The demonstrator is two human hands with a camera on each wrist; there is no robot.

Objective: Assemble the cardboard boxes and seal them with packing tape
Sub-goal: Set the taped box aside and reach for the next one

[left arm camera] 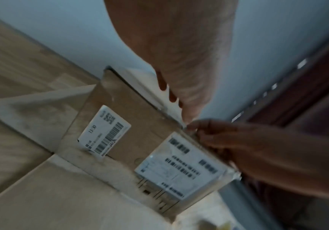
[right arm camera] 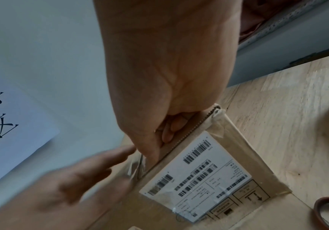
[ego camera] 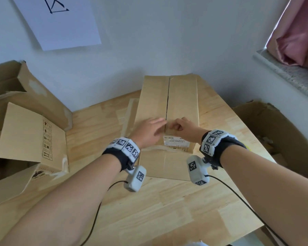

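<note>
Two open cartons sit at the left edge of the wooden table, flaps raised; to their right, in the middle of the table, stands the cardboard box being closed, its long axis running from the person straight toward the wall, its centre seam following that same line and showing a dark gap; its near end bears two shipping labels; the left hand lies flat on the left top flap at the near end, fingers straight and close together, tips reaching the seam; just right of the seam, the right hand rests on the right flap with fingers curled, and the right wrist view shows thumb and fingers pinching the flap's near edge by the corner, where clear tape wrinkles; whether tape is also pinched I cannot tell; farther right, a large brown carton stands beside the table under a pink curtain.
</note>
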